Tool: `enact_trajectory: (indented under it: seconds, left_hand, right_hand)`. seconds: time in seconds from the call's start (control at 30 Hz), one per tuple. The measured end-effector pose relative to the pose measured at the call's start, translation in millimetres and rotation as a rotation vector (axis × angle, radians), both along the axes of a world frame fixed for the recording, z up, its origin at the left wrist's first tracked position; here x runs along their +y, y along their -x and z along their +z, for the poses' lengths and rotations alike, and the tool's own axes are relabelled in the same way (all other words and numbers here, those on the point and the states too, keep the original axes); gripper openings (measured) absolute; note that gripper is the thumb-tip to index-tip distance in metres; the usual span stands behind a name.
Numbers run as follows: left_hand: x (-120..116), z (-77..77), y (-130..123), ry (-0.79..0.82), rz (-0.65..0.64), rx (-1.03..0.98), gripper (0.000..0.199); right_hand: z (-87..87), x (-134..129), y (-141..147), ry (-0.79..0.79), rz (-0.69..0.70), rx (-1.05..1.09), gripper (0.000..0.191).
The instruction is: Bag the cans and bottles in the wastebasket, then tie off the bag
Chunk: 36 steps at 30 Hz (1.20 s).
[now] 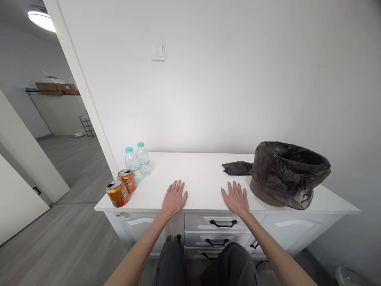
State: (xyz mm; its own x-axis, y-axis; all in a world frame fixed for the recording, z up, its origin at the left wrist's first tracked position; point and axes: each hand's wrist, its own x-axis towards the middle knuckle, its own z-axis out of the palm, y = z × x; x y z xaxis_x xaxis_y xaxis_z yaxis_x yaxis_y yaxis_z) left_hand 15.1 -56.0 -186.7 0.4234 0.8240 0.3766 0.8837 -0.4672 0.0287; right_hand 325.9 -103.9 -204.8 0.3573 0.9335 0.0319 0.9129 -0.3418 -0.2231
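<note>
Two hands, left (174,197) and right (236,198), lie palm-down on the tabletop (202,171), fingers open and empty; lined bin (279,174) beside the right.

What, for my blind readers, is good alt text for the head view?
A bare left hand and bare right hand lie palm-down on a white cabinet top. Two orange metal cans and two clear plastic bottles with turquoise caps stand at left; at right, a black plastic bag drapes a round brown container near folded black plastic.
</note>
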Motion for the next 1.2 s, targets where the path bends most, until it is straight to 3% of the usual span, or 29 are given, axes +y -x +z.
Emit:
enact_trajectory:
  seconds: [1.2]
  left_hand:
    - [21,0.5,2,0.088,-0.03,0.031,0.065]
  right_hand:
    - [15.2,-4,4,-0.007,-0.004,-0.009,0.075]
